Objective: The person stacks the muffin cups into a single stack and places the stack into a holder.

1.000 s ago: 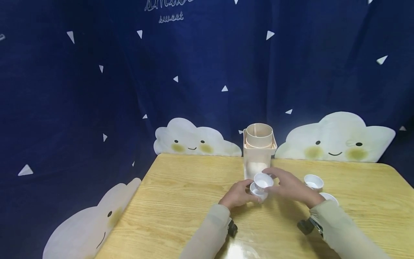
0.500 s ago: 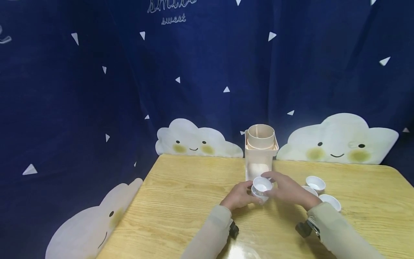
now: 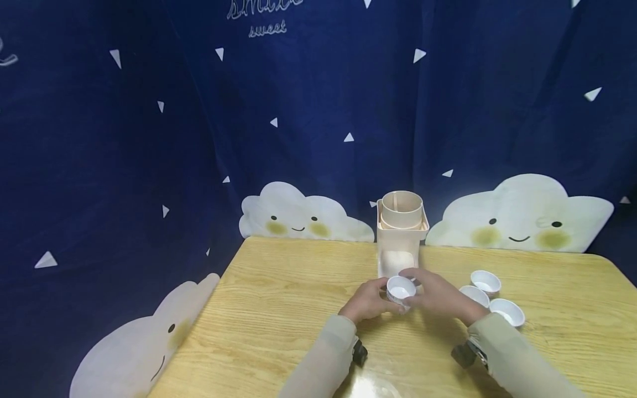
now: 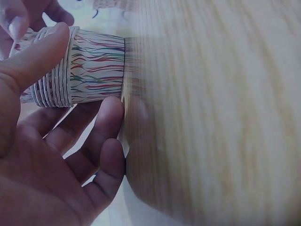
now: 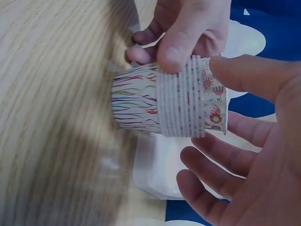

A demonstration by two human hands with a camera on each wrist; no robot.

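A nested stack of paper cups [image 5: 136, 101] stands on the table, its lowest cup printed with wavy coloured lines and several rims close together. My left hand [image 3: 367, 301] grips the stack from the left, thumb across the rims in the left wrist view. On top, a flower-patterned paper cup [image 5: 215, 110] sits nested in the stack, its lower part hidden inside. My right hand [image 3: 440, 296] holds this top cup near its rim, with the thumb [image 5: 244, 73] on one side and fingers on the other. From the head view, only the white inside of the top cup [image 3: 400, 288] shows well.
Just behind the stack stands a beige holder [image 3: 398, 240] with a round open tube on top. Three loose white cups [image 3: 485, 282] cluster to the right, close to my right forearm. A blue curtain [image 3: 318, 110] and white cloud-shaped panels [image 3: 520, 215] border the wooden table [image 3: 278, 287].
My right hand has lowered the flower-patterned cup into the stack, moving slightly left and down. My left hand has kept its grip. The head view has shifted slightly.
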